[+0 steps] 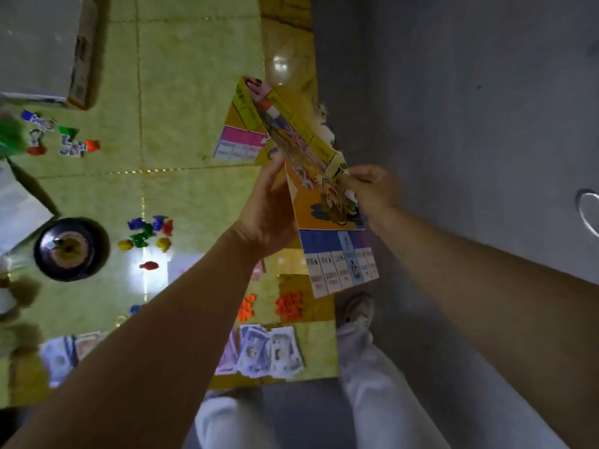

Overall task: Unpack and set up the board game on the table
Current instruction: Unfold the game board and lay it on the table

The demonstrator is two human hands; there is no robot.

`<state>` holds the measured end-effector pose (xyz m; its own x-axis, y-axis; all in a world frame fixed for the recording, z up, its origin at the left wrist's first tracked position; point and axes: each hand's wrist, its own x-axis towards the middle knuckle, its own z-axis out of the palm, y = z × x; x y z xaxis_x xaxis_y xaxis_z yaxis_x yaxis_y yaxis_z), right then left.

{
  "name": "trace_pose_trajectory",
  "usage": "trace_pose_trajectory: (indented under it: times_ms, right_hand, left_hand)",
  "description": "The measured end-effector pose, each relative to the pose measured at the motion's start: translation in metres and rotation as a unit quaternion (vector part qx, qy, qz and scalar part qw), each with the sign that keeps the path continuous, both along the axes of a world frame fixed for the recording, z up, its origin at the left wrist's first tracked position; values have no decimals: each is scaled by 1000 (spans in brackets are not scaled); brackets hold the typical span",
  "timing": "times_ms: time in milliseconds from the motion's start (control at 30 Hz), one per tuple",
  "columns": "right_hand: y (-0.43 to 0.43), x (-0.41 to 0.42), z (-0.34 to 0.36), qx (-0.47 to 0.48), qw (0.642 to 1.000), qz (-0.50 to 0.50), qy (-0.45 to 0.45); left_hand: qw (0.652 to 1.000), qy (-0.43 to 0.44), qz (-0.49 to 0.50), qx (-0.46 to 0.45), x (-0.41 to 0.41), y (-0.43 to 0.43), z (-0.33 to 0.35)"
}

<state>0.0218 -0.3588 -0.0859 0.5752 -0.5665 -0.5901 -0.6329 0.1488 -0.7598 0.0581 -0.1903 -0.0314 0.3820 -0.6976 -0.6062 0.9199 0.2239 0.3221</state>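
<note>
I hold the folded game board (327, 254) up over the right edge of the green table (181, 92). It is orange with cartoon art and rows of blue, pink and yellow property squares, and it is partly unfolded. My left hand (269, 209) grips its left side. My right hand (372, 189) grips its right side near the middle. Small coloured pawns (147, 233) lie on the table to the left. Piles of orange tokens (288, 306) and stacks of paper money (269, 351) lie below the board, near the table's front edge.
A round black spinner (69, 249) sits at the left. Cardboard character stand-ups (58, 137) stand at the far left, below a grey box (42, 47) in the corner. More paper money (64, 354) lies at the lower left. Grey floor and my legs (372, 384) are right of the table.
</note>
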Motion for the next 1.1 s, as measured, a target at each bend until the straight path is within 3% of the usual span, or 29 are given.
trace_pose_trajectory:
  times_ms: [200, 467, 733, 833, 933, 1100]
  right_hand:
    - [-44, -2, 0, 42, 994, 97, 17]
    - [-60, -15, -1, 53, 965, 256, 21]
    - [-90, -21, -6, 69, 975, 209, -6]
    - [-105, -15, -4, 49, 976, 212, -11]
    - [-120, -6, -3, 9, 977, 214, -5]
    - [-135, 25, -10, -50, 979, 200, 4]
  left_hand:
    - [997, -15, 66, -46, -27, -59, -12]
    - [985, 18, 166, 32, -38, -86, -20]
    - [977, -98, 127, 140, -56, -103, -22]
    - [955, -68, 168, 233, -54, -107, -33]
    - [952, -22, 182, 245, -43, -101, -42]
    - [911, -56, 266, 309, -16, -80, -49]
